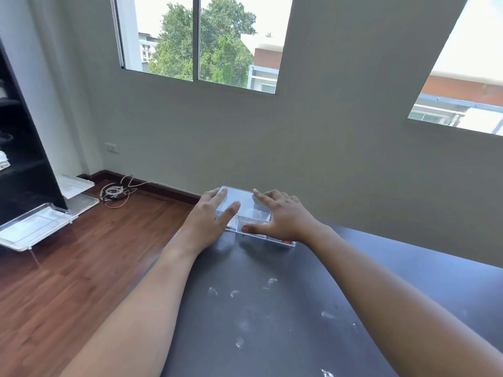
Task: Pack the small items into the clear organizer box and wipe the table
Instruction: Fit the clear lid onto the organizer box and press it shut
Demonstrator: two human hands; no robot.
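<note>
Dark worktop (299,308) filled the near frame, with pale smudges (239,342) scattered across it, nearer the camera than the box. Both bare forearms reached forward over the worktop toward the box.

Clear box (246,213) sat at the worktop's far left corner, dividers visible inside, small red label (287,241) on its near right side. Contents could not be made out through the plastic.

Left hand (211,223) lay against the box's left end, fingers straight and spread, thumb over the box's top near its middle, fingertips at the far left corner. Not clenched, no curl around anything. Right hand (277,216) rested flat on the box's right half, fingers extended toward its far edge, thumb stretched left along the near side. Also relaxed-flat, pressing rather than gripping.

Left of the box and below it, wooden floor (81,262). On the floor, well left of the box, clear trays (38,227) stacked beside a black shelf unit (24,148). A coil of cable (115,193) lay on the floor by the skirting, between the trays and the box. Wall socket (112,148) above the cable.

Behind the box, grey wall (299,137). Window (198,39) above and left of the box showed trees and buildings; a second window (462,77) sat up to the right.
</note>
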